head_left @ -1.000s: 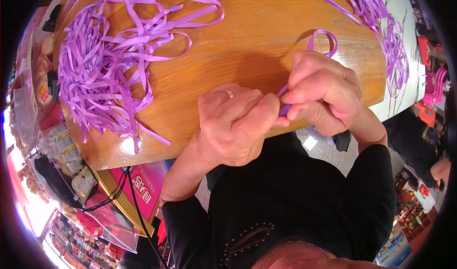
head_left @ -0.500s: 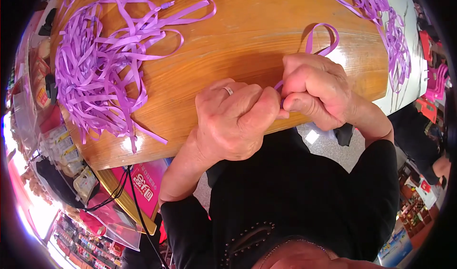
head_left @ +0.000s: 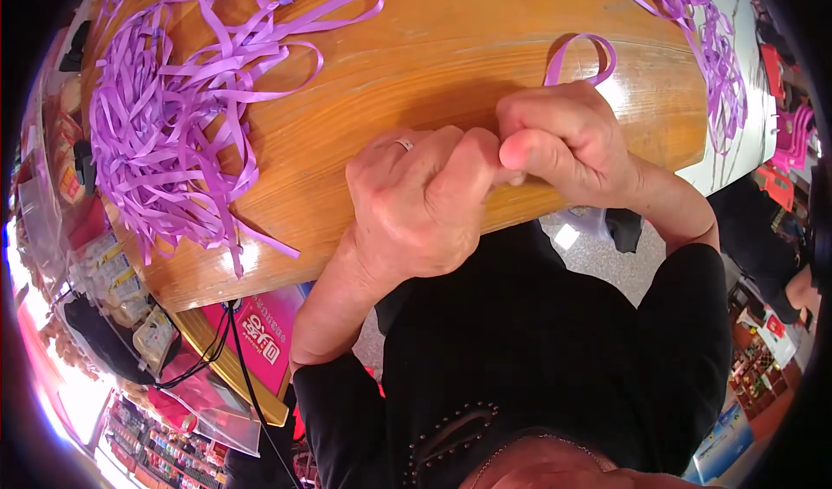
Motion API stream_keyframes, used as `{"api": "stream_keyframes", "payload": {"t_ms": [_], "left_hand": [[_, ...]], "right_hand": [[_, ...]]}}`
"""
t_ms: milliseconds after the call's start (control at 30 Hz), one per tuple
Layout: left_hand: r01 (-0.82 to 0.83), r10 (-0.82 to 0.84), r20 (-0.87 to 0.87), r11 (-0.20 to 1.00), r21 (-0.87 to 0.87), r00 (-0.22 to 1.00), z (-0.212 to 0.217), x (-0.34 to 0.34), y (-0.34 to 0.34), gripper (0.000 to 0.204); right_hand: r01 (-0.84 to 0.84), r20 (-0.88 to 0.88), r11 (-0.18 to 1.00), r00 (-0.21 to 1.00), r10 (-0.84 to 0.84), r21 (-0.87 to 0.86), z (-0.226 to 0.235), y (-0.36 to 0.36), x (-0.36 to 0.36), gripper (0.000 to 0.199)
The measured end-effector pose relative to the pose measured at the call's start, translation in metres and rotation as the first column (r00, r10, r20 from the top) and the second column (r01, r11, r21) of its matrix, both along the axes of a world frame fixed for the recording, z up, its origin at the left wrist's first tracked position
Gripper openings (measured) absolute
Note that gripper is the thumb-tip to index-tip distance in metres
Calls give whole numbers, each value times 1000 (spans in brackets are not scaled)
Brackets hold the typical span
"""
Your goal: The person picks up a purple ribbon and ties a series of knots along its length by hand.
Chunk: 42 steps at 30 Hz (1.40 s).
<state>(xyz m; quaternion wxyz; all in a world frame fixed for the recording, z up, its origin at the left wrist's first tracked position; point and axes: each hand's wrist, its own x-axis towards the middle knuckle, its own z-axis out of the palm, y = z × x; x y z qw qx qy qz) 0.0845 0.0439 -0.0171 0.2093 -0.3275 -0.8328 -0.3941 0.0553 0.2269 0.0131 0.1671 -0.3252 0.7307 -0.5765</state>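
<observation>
My left hand [head_left: 420,199] and my right hand [head_left: 568,147] are both closed and meet over the near edge of the wooden table [head_left: 416,64]. Out from behind my right hand runs a loop of purple ribbon [head_left: 611,51], lying on the wood. The stretch of ribbon between my hands is hidden by my fingers. A ring sits on a finger of my left hand. To the left lies a large tangled heap of purple ribbon loops [head_left: 165,116], with several small knots showing.
More purple ribbons [head_left: 724,64] hang over the table's far right corner, beside a white marble-like surface [head_left: 754,134]. Dark cords [head_left: 230,333] dangle from the front left edge, near a pink sign [head_left: 260,333]. Packaged goods [head_left: 121,272] stand at the left.
My hands have shifted slightly away from me and left, and my right thumb has come up. The bit of ribbon that showed between them is now covered.
</observation>
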Motion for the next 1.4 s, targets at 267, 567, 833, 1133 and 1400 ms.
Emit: {"api": "stream_keyframes", "payload": {"t_ms": [267, 567, 833, 1133, 1400], "left_hand": [[-63, 55, 83, 993, 102, 995, 10, 0, 2, 17], [-20, -28, 215, 976, 219, 976, 14, -2, 1, 17], [47, -151, 351, 957, 287, 924, 23, -1, 3, 18], [5, -108, 285, 940, 341, 952, 14, 0, 4, 15], [-26, -126, 388, 931, 363, 913, 18, 0, 4, 14]], "right_hand": [[5, 117, 994, 993, -17, 105, 5, 5, -12, 82], [124, -405, 987, 901, -156, -104, 5, 5, -13, 44], [169, -505, 982, 842, -189, -86, 6, 8, -14, 29], [112, -558, 987, 815, -159, -118, 4, 8, -14, 28], [108, -556, 987, 816, -158, -121, 4, 10, -16, 26]]}}
